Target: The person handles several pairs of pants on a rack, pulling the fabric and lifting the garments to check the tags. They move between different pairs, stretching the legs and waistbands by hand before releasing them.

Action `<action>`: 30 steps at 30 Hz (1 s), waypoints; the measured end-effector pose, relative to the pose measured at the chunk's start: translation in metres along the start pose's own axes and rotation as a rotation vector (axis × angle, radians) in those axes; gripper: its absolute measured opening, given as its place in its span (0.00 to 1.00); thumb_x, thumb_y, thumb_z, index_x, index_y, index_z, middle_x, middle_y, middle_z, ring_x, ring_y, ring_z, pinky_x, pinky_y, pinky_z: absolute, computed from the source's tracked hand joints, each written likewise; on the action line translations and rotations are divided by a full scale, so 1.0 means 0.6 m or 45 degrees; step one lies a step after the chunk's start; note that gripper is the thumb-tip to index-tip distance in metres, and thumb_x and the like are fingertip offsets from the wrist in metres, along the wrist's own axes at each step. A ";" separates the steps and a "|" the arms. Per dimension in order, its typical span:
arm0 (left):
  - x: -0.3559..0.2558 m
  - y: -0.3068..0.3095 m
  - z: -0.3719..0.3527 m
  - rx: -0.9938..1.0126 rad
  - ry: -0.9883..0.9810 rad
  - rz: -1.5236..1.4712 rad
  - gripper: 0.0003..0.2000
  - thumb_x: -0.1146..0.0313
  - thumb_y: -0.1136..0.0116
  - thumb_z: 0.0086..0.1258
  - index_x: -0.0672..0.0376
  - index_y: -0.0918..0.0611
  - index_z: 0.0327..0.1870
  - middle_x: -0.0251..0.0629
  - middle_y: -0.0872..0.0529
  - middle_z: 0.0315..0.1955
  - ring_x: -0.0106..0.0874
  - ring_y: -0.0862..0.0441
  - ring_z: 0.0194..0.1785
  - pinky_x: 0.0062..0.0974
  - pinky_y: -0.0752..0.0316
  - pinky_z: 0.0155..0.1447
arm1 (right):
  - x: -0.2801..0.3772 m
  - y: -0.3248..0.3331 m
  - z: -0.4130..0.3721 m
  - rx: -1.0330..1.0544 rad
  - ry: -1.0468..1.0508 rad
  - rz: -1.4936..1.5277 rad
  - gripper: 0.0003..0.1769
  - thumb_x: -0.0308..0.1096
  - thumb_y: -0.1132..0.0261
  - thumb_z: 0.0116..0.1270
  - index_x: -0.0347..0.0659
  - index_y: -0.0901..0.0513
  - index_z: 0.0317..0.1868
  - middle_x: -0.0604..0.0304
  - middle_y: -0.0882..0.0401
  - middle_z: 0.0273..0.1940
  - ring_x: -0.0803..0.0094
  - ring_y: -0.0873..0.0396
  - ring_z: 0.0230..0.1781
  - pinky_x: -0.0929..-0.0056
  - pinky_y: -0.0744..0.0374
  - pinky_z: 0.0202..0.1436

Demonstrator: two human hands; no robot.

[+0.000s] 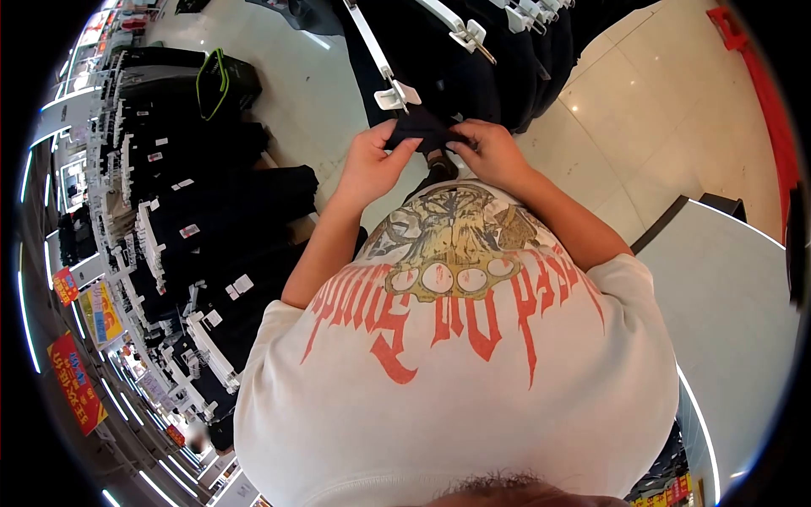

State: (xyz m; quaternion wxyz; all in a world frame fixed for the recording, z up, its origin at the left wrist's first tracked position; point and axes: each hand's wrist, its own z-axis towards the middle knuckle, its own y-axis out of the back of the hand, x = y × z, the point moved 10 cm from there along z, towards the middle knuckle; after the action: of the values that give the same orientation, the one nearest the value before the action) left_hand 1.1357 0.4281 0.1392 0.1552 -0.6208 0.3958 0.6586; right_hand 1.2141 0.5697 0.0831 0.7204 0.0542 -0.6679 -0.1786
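Black cloth, its upper limits hard to tell from the dark clothes, shows by a white clip's lower edge, hiding some fingertips. The left hand and right hand pinch its opposite sides, forearms converging.

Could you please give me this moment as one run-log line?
left hand: pinching dark cloth | right hand: pinching same cloth | white hanger clip: close by, contact unclear | dark clothes: hanging left

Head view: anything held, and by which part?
Dark cloth, its near edge pinched at two spots by the left hand and right hand, near the white clip. Garment part unclear.
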 end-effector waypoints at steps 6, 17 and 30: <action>-0.008 0.002 -0.010 -0.105 -0.017 -0.036 0.06 0.72 0.41 0.77 0.63 0.14 0.45 0.23 0.17 0.28 0.13 0.27 0.32 0.17 0.29 0.36 | 0.005 -0.004 -0.010 -0.008 0.055 -0.072 0.11 0.30 0.28 0.67 0.32 0.15 0.46 0.51 0.17 0.36 0.62 0.19 0.29 0.69 0.22 0.34; -0.005 0.004 -0.021 -0.137 -0.035 -0.064 0.06 0.75 0.39 0.74 0.63 0.13 0.46 0.25 0.13 0.32 0.13 0.22 0.36 0.16 0.26 0.39 | -0.067 -0.045 -0.023 0.097 -0.295 0.426 0.10 0.25 0.30 0.67 0.39 0.26 0.40 0.69 0.27 0.33 0.82 0.29 0.33 0.77 0.28 0.37; -0.019 -0.006 -0.007 -0.011 0.081 -0.011 0.12 0.70 0.24 0.62 0.64 0.14 0.40 0.29 0.12 0.30 0.15 0.20 0.33 0.17 0.24 0.38 | -0.038 -0.071 -0.031 0.435 -0.451 1.048 0.06 0.32 0.36 0.73 0.42 0.24 0.44 0.72 0.27 0.37 0.84 0.29 0.39 0.81 0.30 0.46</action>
State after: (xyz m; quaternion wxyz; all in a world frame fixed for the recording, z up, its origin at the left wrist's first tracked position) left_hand 1.1432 0.4307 0.1493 0.1427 -0.6437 0.3949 0.6398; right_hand 1.2233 0.5348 0.0461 0.5871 -0.1284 -0.7662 0.2275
